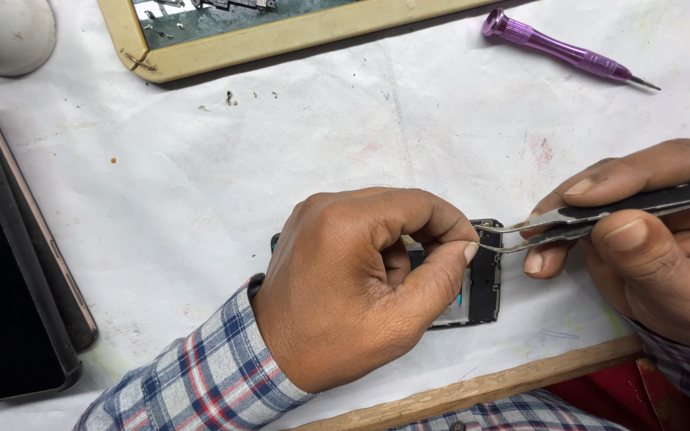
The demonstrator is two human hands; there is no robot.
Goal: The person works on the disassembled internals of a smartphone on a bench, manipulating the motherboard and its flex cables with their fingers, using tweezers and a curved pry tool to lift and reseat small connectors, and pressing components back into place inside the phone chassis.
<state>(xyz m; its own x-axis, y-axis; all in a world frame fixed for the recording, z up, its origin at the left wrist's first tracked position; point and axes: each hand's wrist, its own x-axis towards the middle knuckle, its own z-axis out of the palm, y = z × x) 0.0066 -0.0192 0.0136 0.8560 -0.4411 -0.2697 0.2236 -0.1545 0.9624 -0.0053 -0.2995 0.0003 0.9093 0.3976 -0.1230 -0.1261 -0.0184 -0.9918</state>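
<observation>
My left hand (pixel 353 283) lies over a small opened phone body (pixel 481 283) on the white paper, thumb and forefinger pinched together at its upper edge. My right hand (pixel 648 239) grips a pair of dark-handled metal tweezers (pixel 584 219). Their curved silver tips reach left and meet my left fingertips above the phone. Whether anything sits between the tips is hidden. Most of the phone is covered by my left hand.
A purple screwdriver (pixel 561 49) lies at the top right. A cream-framed tray (pixel 281 36) sits at the top. Dark phones (pixel 9 271) are stacked at the left edge, a white rounded object (pixel 5 32) in the top left corner. A wooden table edge (pixel 489 387) runs along the bottom.
</observation>
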